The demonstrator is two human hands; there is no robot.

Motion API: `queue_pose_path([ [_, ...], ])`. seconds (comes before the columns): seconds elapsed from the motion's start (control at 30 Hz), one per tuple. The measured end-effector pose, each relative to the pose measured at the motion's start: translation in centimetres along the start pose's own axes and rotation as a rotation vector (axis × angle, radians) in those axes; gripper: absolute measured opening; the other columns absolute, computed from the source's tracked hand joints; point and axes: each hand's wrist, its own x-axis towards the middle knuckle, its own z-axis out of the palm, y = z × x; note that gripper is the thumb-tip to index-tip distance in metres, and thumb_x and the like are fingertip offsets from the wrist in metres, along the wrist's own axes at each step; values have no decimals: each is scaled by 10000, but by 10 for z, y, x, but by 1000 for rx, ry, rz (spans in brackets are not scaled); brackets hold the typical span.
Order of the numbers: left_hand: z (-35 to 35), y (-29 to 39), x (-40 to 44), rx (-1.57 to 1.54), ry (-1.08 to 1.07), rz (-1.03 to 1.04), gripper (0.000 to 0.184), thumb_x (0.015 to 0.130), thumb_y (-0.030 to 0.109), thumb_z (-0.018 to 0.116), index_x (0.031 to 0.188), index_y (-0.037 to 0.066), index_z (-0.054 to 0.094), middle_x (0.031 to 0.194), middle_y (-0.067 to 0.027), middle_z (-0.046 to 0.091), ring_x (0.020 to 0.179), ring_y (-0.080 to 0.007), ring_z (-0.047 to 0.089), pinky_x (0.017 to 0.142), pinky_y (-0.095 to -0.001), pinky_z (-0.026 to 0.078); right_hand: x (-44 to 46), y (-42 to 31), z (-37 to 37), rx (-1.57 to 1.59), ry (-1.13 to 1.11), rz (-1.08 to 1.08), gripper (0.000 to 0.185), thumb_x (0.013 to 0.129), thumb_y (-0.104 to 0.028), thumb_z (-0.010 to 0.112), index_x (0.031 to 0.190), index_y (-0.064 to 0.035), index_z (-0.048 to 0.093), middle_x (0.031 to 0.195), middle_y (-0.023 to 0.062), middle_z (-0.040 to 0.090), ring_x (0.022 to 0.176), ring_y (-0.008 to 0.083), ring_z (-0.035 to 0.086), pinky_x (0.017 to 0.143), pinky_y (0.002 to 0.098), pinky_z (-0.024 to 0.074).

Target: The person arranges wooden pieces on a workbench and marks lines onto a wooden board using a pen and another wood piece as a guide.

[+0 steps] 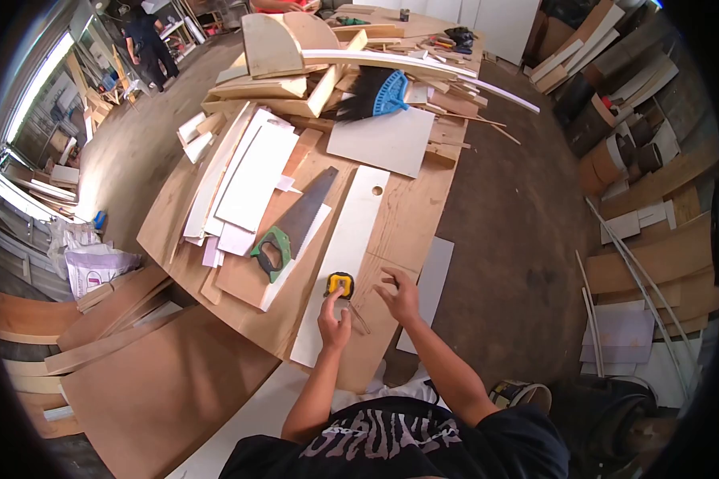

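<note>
A yellow and black tape measure (340, 284) lies on a long white board (351, 227) that has a round hole near its far end. My left hand (334, 326) reaches to the tape measure, its index finger at the near side of the case and its thumb apart. To the right, over the wooden tabletop (411, 215), my right hand (399, 296) is open with fingers spread and nothing in them. A thin brown stick, perhaps a pencil (359, 318), lies between the hands. Left of the board rests a handsaw (299, 223) with a green handle.
White panels (252, 180) are stacked on the table's left. A blue brush head with black bristles (389, 94) sits among wood offcuts at the back. Boards lean along the right wall, and a bucket (522, 397) stands low right. A person (148, 44) stands far left.
</note>
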Motion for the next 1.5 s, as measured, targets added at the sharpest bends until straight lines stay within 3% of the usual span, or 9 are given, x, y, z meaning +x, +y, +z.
queue_pose_path([
  [0.2, 72, 56, -14, 16, -59, 151, 428, 956, 120, 605, 1367, 19, 671, 1365, -200, 705, 1297, -387, 656, 1132, -464, 501, -40, 49, -118, 119, 147, 216, 458, 926, -89, 848, 1348, -11, 687, 1251, 141, 738, 1002, 201, 781, 882, 347, 609],
  [0.37, 149, 94, -50, 1, -92, 98, 405, 966, 115, 606, 1351, 19, 686, 1349, -195, 718, 1287, -376, 667, 1123, -459, 508, -62, 106, -197, 99, 237, 291, 428, 925, -69, 838, 1325, -4, 701, 1221, 148, 761, 990, 206, 779, 889, 348, 613],
  [0.63, 261, 83, -91, 1, -344, -3, 347, 1022, 103, 608, 1338, -1, 706, 1344, -160, 741, 1304, -308, 675, 1139, -415, 490, -81, 225, -260, -120, 335, 439, 528, 879, -205, 889, 1334, -16, 699, 1224, 160, 769, 1073, 270, 749, 971, 399, 575],
  [0.8, 328, -15, -99, 55, -546, -102, 355, 992, 9, 599, 1332, -3, 699, 1332, -181, 740, 1298, -334, 679, 1129, -417, 497, -93, 315, -232, -113, 377, 641, 560, 882, -265, 890, 1354, -41, 688, 1329, 201, 728, 1236, 359, 704, 1034, 438, 561],
  [0.87, 354, -89, -104, 85, -607, -80, 327, 1053, 126, 590, 1331, 12, 717, 1336, -159, 748, 1280, -297, 691, 1107, -387, 501, -103, 376, -202, -84, 413, 679, 574, 877, -281, 892, 1357, -43, 687, 1333, 207, 724, 1240, 372, 700, 1034, 445, 561],
  [1.13, 465, -389, -112, 333, -780, -43, 334, 1074, 133, 585, 1358, -4, 698, 1289, -190, 750, 1245, -329, 706, 1092, -405, 521, -159, 633, -47, -238, 295, 872, 624, 889, -304, 871, 1414, -55, 645, 1392, 185, 673, 1272, 398, 654, 1066, 465, 541],
  [1.33, 529, -538, -125, 539, -875, -70, 564, 1065, 223, 622, 1575, 21, 492, 1592, -243, 523, 1488, -350, 505, 1246, -431, 366, -160, 742, 20, -274, 298, 899, 676, 909, -325, 848, 1479, -64, 595, 1418, 199, 640, 1291, 403, 635, 1085, 490, 529],
  [1.43, 552, -558, -128, 544, -612, -264, 551, 1017, 130, 643, 1523, -32, 499, 1585, -280, 513, 1476, -385, 509, 1242, -442, 360, -156, 758, 42, -173, 252, 991, 708, 900, -348, 856, 1488, -60, 586, 1432, 223, 624, 1297, 420, 625, 1102, 504, 520],
  [1.5, 559, -549, -119, 121, -594, -695, 539, 961, 76, 633, 1466, -65, 511, 1459, -217, 594, 1381, -348, 558, 1174, -416, 413, -154, 763, 57, -188, 280, 1010, 729, 896, -376, 857, 1489, -54, 583, 1421, 234, 629, 1295, 428, 625, 1096, 508, 520],
])
